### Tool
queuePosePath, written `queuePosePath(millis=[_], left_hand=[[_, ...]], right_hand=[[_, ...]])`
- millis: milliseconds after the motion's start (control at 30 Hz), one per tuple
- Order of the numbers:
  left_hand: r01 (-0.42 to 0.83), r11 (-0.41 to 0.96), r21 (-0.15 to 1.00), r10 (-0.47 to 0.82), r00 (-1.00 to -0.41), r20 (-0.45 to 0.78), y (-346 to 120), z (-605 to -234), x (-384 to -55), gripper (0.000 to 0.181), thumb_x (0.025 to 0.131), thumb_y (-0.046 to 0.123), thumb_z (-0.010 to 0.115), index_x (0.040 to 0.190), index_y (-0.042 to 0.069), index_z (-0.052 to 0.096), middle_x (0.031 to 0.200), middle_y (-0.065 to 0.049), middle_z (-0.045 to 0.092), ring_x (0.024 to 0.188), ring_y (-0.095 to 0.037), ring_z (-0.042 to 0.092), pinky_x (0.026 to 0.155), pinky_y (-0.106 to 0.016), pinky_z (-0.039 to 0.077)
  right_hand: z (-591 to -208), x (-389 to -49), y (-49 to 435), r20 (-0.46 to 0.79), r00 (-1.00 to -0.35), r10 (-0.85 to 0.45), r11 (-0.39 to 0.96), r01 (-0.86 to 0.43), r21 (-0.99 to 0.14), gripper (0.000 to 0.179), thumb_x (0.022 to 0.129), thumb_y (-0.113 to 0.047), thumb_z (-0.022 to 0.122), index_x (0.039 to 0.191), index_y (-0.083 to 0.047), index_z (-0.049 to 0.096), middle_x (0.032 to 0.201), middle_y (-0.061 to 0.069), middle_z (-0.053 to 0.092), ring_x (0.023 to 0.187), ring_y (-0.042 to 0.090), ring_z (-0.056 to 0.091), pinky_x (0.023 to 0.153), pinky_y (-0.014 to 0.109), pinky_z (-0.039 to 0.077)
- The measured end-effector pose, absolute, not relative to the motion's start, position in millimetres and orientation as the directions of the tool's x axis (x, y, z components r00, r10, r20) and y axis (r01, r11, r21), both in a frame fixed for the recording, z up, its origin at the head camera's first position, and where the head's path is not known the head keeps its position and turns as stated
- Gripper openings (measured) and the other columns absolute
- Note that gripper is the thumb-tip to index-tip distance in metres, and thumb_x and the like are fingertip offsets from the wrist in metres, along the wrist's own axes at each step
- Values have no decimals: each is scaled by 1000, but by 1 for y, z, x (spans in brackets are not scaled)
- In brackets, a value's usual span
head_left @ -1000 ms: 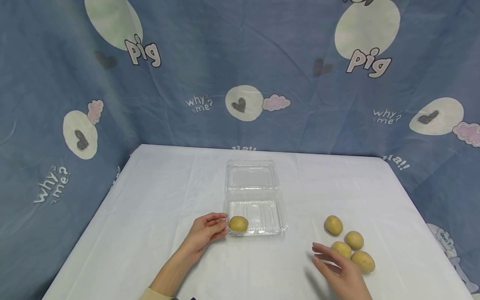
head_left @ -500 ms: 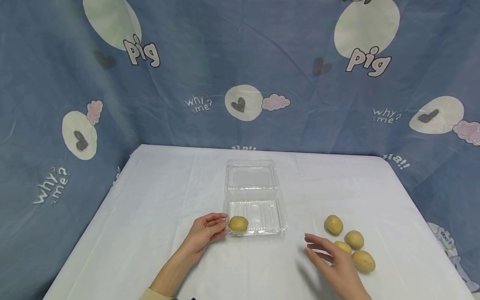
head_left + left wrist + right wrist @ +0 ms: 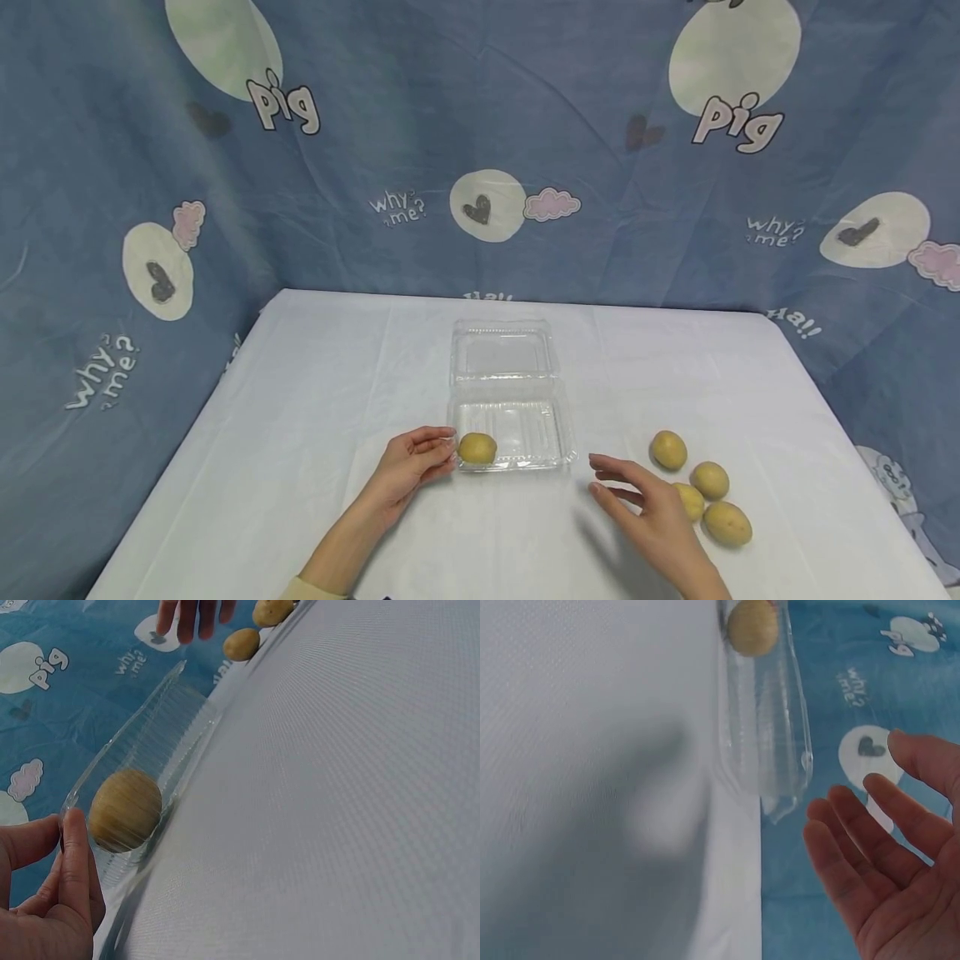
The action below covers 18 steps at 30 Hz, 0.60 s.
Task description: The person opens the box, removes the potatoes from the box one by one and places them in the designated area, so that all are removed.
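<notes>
A clear plastic clamshell container (image 3: 525, 429) lies on the table with its lid (image 3: 504, 350) folded back. One potato (image 3: 477, 448) sits in the near left corner of its base. My left hand (image 3: 415, 467) pinches the container's left rim between thumb and fingers, plain in the left wrist view beside the potato (image 3: 126, 810). My right hand (image 3: 645, 508) hovers right of the container, holding nothing, its fingers spread and slightly bent in the right wrist view. Behind it are several loose potatoes (image 3: 727, 523), one partly hidden by the hand.
A white cloth covers the table (image 3: 315, 400). Blue printed fabric (image 3: 600, 183) hangs behind it and along both sides. The loose potatoes, such as the farthest one (image 3: 668, 450), cluster on the right side of the table.
My right hand has moved left and slightly forward, away from the loose potatoes toward the container. The left hand and the container have stayed in place.
</notes>
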State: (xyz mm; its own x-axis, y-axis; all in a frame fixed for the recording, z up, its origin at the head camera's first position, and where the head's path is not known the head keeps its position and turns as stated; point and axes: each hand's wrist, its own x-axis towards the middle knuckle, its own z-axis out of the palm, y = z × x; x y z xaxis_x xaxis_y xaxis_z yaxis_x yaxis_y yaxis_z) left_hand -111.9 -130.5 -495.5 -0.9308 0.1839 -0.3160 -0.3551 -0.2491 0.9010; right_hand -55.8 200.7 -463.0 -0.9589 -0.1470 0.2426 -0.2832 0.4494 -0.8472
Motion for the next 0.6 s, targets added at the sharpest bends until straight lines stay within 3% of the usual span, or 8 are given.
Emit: queuePosePath(millis=[233,600], left_hand=[[-352,-246,903,190,-931,-311,-130,-496,-111,41,91,0,67,125,-16,50,94,-7,63,86,-15,64,82,-27,58],[-353,-238,905,177,-932,-317,-130,-495,-111,41,90,1,68,124,-15,52,95,-8,64,86,-15,64,82,-28,58]], right_hand=[[-464,-62,193,281,-945,-170,431,-328,-841,29,87,-9,75,114,-17,68,115,3,69,100,21,67,81,27,58],[-461,-69,183,324,-922,-211,390,-383,-837,28,87,-9,75,113,-16,69,115,6,69,107,16,63,83,31,58]])
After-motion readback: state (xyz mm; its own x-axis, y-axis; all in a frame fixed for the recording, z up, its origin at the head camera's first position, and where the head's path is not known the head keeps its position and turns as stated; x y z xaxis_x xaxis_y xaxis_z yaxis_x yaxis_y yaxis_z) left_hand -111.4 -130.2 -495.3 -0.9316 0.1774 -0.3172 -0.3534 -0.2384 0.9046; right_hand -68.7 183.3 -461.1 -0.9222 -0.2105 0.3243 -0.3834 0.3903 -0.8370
